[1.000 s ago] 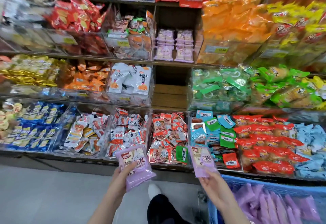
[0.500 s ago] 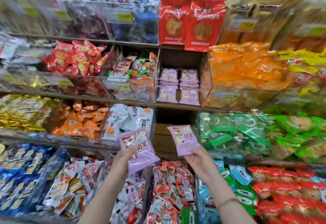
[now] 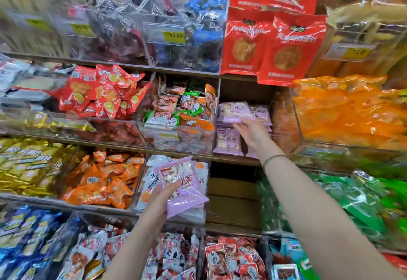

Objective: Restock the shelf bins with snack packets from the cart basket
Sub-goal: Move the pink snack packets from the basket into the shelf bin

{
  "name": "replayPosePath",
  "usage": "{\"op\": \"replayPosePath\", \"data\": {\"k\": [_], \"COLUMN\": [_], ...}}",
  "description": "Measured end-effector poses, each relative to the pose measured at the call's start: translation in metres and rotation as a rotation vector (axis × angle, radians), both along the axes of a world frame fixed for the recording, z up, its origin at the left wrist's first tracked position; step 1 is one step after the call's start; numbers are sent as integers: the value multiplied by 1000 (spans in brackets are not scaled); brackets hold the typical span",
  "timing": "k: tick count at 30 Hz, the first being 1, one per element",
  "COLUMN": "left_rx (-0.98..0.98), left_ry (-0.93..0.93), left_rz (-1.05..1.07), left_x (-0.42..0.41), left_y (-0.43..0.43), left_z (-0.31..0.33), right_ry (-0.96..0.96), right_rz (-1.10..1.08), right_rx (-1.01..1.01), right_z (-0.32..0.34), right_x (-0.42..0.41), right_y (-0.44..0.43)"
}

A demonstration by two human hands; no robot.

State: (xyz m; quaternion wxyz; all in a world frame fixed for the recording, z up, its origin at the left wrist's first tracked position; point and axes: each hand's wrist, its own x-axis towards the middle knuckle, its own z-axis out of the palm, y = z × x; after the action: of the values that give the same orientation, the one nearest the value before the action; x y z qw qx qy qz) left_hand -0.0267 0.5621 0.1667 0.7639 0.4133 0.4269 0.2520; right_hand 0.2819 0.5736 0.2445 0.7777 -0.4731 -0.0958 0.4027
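My right hand [image 3: 251, 131] reaches up into the clear shelf bin [image 3: 229, 147] of purple packets and holds one purple snack packet [image 3: 235, 112] on top of the stacks there. More purple packets [image 3: 229, 142] are stacked in that bin below the hand. Lower down, my left hand [image 3: 163, 196] grips a small bundle of purple snack packets [image 3: 182, 182] in front of the middle shelf. The cart basket is out of view.
Clear bins crowd the shelves: red packets [image 3: 103, 94] and mixed brown packets [image 3: 182, 108] left of the purple bin, orange bags [image 3: 348, 112] to its right, big red bags [image 3: 275, 37] above. A bare wooden gap [image 3: 233, 198] lies below the purple bin.
Both hands rose from near the cart basket toward the shelves. My right hand carried its purple packet up into the purple bin; the left one lifted its bundle to mid-shelf height.
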Motion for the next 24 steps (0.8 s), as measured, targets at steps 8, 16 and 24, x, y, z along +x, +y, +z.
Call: {"op": "replayPosePath", "data": {"k": [8, 16, 24], "left_rx": [-39, -69, -128], "left_ry": [-32, -65, -108], "left_rz": [29, 41, 5], "left_x": [5, 21, 29], "left_y": [13, 15, 14], "left_z": [-12, -19, -17], "right_ry": [-1079, -1705, -1664], "right_rz": [30, -33, 635], "right_rx": [-885, -664, -940], "right_z": [-14, -11, -16], "right_x": [35, 27, 42], "right_y": [34, 27, 57]}}
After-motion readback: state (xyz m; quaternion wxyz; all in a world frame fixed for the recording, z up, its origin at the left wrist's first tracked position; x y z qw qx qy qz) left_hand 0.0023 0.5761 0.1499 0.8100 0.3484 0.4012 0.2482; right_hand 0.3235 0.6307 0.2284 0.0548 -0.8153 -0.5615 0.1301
